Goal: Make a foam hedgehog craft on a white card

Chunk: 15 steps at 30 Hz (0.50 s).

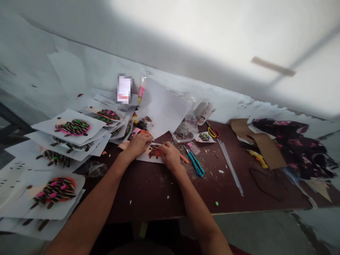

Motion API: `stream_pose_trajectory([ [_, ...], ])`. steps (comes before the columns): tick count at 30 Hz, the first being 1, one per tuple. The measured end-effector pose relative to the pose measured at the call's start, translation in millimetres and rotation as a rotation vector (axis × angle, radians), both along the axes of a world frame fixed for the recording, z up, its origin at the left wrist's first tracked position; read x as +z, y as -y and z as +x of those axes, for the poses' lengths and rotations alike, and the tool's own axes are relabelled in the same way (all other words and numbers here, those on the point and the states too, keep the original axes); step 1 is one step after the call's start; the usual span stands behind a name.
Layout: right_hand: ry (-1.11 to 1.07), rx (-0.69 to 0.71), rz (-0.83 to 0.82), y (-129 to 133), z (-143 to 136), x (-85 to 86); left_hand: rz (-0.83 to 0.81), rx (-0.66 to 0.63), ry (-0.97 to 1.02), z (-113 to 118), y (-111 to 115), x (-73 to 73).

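Observation:
A white card [143, 157] lies flat on the dark red table, bearing a hedgehog figure [154, 151] of orange with dark striped pieces. My left hand [140, 146] is bent over the card's upper left edge, beside orange and pink pieces; its fingers are curled together, and anything in them is too small to make out. From the right, my right hand [171, 156] rests on the card with fingers closed at the hedgehog's edge, hiding what they pinch. An orange stick [184, 158] and a teal-handled tool [195, 164] lie just right of this hand.
Stacked hedgehog cards [69, 124] fill the left side. Behind the hands are a large white sheet [162, 102] and a plastic bag [187, 129]. Rightward lie scissors [213, 132], clear glue sticks [231, 168], a yellow glue gun [257, 158] and dark flowered cloth [294, 145].

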State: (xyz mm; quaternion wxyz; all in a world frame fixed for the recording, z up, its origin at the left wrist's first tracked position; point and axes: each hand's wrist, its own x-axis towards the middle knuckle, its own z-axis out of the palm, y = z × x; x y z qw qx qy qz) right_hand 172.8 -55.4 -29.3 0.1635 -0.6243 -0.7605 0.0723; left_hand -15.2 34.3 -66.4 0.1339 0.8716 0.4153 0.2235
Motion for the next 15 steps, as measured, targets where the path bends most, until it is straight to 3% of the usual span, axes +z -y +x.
stream_pose_trajectory([
  [5, -0.052, -0.174, 0.023, -1, 17, 3.1, 0.018, 0.001, -0.005, 1, 1, 2.7],
  [9, 0.015, -0.357, -0.026, -3, 34, 5.8, 0.005, 0.011, -0.010, 1, 2, 4.4],
  [15, 0.121, -0.502, -0.109, -4, 50, 14.6, 0.012, 0.020, -0.004, 1, 3, 4.8],
])
